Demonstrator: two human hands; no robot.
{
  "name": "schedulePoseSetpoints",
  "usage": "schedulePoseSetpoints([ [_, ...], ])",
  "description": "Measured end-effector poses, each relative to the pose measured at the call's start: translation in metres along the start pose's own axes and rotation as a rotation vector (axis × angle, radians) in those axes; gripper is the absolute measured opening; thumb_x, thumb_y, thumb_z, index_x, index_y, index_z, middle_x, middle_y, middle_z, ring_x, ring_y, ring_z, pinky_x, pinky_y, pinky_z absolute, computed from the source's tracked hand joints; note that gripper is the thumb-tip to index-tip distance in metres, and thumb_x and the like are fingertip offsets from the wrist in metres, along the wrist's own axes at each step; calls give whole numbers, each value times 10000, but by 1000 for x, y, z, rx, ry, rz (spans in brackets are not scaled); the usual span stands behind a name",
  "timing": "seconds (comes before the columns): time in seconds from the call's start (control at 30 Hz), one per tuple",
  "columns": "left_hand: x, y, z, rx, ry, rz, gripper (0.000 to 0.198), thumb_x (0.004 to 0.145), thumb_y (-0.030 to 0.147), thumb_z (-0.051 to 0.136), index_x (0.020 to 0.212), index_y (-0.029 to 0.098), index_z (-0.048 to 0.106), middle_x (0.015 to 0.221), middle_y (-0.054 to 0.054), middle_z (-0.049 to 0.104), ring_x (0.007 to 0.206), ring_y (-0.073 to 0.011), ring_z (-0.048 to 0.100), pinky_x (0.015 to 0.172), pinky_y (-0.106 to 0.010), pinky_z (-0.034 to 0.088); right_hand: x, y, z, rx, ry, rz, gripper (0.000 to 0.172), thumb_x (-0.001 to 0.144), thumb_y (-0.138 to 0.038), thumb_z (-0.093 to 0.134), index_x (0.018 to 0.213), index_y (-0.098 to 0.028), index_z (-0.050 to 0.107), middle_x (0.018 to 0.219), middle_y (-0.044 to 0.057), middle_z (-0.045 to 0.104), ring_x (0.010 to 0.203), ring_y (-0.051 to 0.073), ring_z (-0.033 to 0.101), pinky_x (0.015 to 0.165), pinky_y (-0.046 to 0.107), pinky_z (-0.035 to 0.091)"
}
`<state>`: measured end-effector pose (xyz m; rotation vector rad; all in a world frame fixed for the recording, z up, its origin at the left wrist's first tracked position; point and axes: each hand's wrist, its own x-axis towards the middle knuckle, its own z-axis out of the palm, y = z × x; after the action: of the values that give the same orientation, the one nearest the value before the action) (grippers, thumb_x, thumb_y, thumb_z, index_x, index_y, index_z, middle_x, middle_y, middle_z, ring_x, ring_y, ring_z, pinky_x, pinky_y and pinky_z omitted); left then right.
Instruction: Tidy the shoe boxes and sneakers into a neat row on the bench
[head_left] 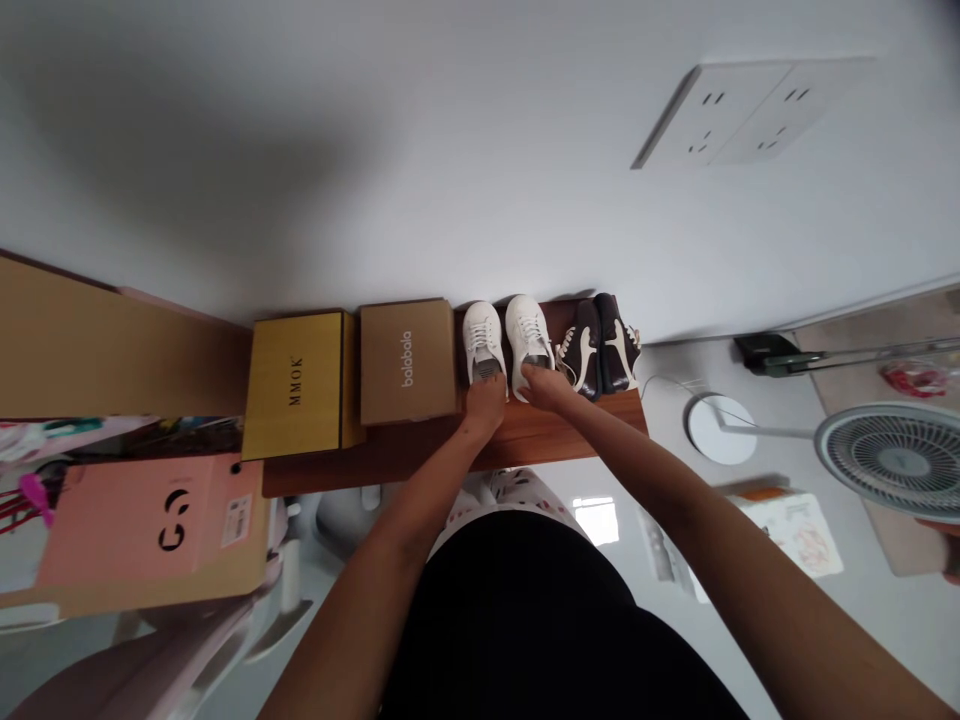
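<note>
Two white lace-up sneakers stand side by side on a reddish-brown wooden shelf top point(525, 440), toes toward the wall. My left hand point(486, 400) grips the heel of the left white sneaker point(481, 330). At the heel of the right white sneaker point(527, 325), my right hand point(546, 388) is closed, its thumb at the shoe's opening. Just right of them sits a pair of dark brown shoes point(589, 345) with cream trim and laces. On the left, a brown balabala shoebox point(409, 362) is nearest to my left hand.
A yellow MMOK box point(294, 385) stands left of the brown box. Further left are a pink box point(135, 520) and a large cardboard panel point(112, 345). A fan point(896, 460) with a round white base stands at the right. Wall sockets point(750, 112) sit above.
</note>
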<state>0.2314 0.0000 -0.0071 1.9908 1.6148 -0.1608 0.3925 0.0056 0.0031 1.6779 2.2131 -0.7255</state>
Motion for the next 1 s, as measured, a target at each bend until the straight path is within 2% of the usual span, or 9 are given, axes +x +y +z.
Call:
schedulePoseSetpoints([
  [0.2,6,-1,9,-128,24,-57,210,887,155,646,1097,147,635,1154,-190,683,1233,-346,607,1080,-353,380,10,-11,2,17,-63,37,331,969,-306,498,1265,-158,515,1278,208,665,1134,305,674,913,376,524],
  [0.47,8,-3,14,-64,5,-60,198,956,169,545,1122,142,649,1190,-198,682,1225,-333,624,1090,-377,383,20,-19,12,33,-73,66,292,983,-209,436,1238,-132,556,1236,227,670,1082,293,695,915,395,537],
  [0.63,6,-3,13,-8,-20,-69,232,956,193,555,1173,150,621,1216,-200,671,1237,-318,605,1087,-370,380,20,-24,12,40,-52,79,282,993,-177,401,1221,-125,558,1223,225,672,1079,284,688,917,379,530],
  [0.83,-4,5,2,37,65,-25,294,920,189,594,1207,125,584,1218,-211,633,1226,-339,571,1069,-381,386,-6,-13,13,92,139,20,318,967,-264,525,1242,-116,586,1293,223,623,1180,318,597,1002,395,468],
  [0.93,-7,19,5,-38,121,33,358,900,209,638,1245,145,569,1224,-186,626,1224,-331,564,1071,-396,396,-32,17,20,230,298,16,340,978,-276,502,1278,-144,593,1273,182,629,1185,301,573,1038,414,436],
  [1.0,-6,34,16,-145,119,118,367,912,202,617,1272,164,560,1234,-161,629,1215,-295,575,1074,-393,409,-52,46,28,316,425,65,330,983,-277,482,1264,-159,606,1256,171,631,1197,301,554,1048,421,426],
])
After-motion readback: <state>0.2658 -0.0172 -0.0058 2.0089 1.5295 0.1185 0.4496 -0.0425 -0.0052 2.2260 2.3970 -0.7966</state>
